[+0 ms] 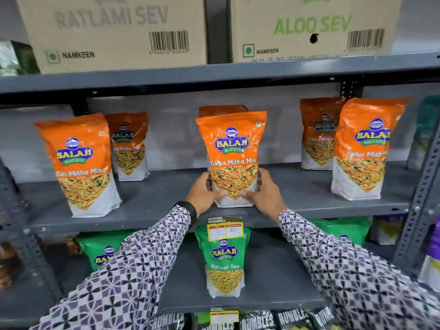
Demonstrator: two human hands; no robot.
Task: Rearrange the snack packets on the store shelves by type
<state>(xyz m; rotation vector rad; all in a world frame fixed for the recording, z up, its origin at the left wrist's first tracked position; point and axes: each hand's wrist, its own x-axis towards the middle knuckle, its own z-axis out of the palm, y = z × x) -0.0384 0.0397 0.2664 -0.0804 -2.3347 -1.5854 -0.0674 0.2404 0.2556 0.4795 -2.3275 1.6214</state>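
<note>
Grey steel store shelving (214, 77), three tiers in view. Top tier: two cardboard cartons, one printed Ratlami Sev (112, 29), one Aloo Sev (312, 27). Middle tier (154, 198): orange Balaji Tikha Mitha Mix packets only, standing in three spaced groups, namely a left pair (81, 167), a right pair (362, 148) and a centre packet (233, 151) with another orange one (222, 110) close behind it. We have both hands on that centre packet: the left hand (204, 192) and the right hand (264, 194) are each closed around its lower corners, thumbs on the front, and its base sits on or just above the shelf near the front edge (we cannot tell which). Lower tier: green Ratlami Sev packets (225, 263), one upright at centre below a price tag (225, 231), others partly hidden behind our patterned sleeves (133, 270). Bottom edge: black Rumbles packets (257, 321). We judge the sorting on the middle tier well advanced, with this packet being squared up. Risks noted: the grip is low on a tall, soft pouch, so the top may flop forward or back when we let go; pushing it back carelessly could topple the packet behind; set too near the lip, it could slide off onto the green row below.
</note>
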